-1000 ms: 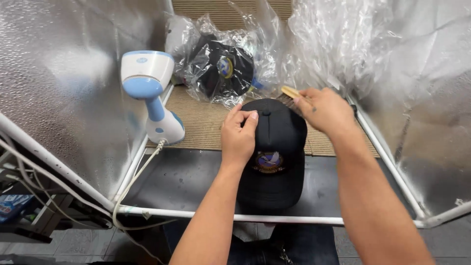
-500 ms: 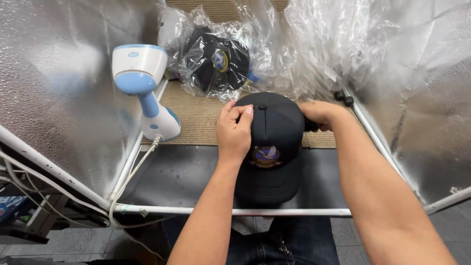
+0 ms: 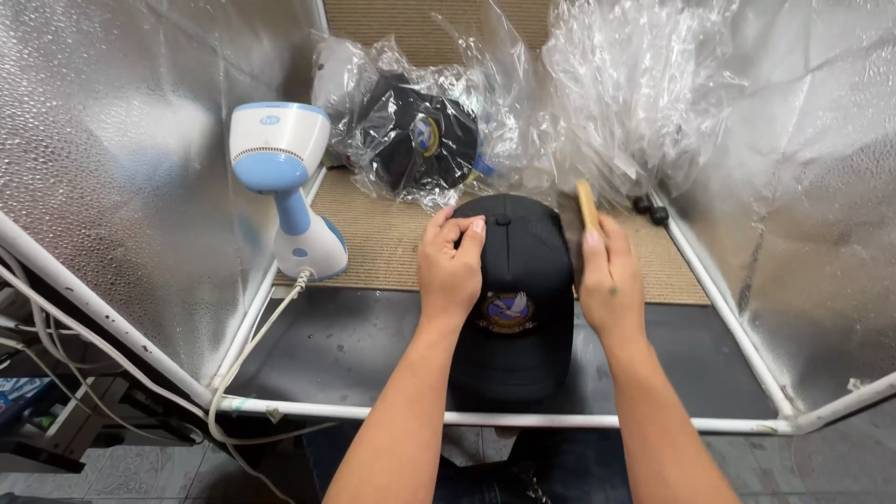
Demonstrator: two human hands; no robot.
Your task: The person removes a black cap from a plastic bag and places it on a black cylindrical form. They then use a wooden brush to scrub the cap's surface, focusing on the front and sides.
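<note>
**Black cap held flat between two hands in a foil-walled booth**

At the far left we see a crinkled silver foil wall (image 3: 121, 177) framed by white tubing (image 3: 112, 322), with a white cable (image 3: 252, 359) trailing over the rail. Just inside stands a white and light-blue handheld steamer (image 3: 289, 191), upright on the woven tan mat (image 3: 392, 247), its head turned toward us.

Behind it, near the back of the booth, lies a dark cap wrapped in clear crinkled plastic (image 3: 420, 145).

In the middle our left hand (image 3: 451, 266) comes in from below with the forearm nearly straight, palm down, fingers curled and pressing on the left side of the crown of a black baseball cap with an embroidered blue-and-gold emblem (image 3: 518, 299). The cap lies on the dark surface (image 3: 345, 345) with its crown overlapping the mat's front edge; its long axis runs front to back, brim pointing toward us, top button away.

Just right of the cap, our right hand (image 3: 611, 285) is closed around a slim pale wooden stick (image 3: 586, 203), which rises past the fingertips toward the back. That hand sits beside the cap's right edge; we cannot tell whether it touches.

Farther right a heap of clear plastic film (image 3: 644, 93) fills the back corner, with a second foil wall (image 3: 812, 215) beyond. Open dark surface lies on both sides of the cap.
</note>
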